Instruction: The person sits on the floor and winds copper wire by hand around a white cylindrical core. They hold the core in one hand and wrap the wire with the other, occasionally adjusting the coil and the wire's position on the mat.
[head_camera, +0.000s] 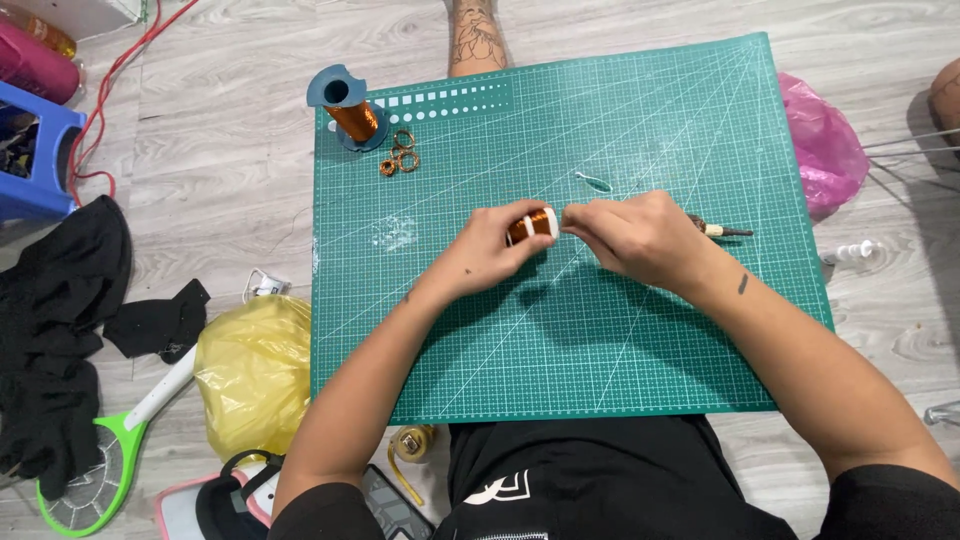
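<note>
Left hand (488, 250) has its fingers clamped around a small coil of copper-coloured wire on a white core (532, 224), holding it just above the middle of the green gridded cutting mat (560, 340). Right hand (640, 240) meets it from the other side, fingers pinched together at the coil's white end, apparently on the wire's loose end, though the strand itself is too thin to make out. One hand steadies, the other works the end, so the grip looks sensible. Behind the right hand, a slim tool with a pale handle (718, 231) pokes out, mostly hidden. Further up the mat, a big blue spool of copper wire (345, 108) lies on its side, with a few small copper rings (400, 152) beside it. Off the mat on the wooden floor: a yellow plastic bag (250, 370) and a pink plastic bag (822, 145), which the mat partly covers.
</note>
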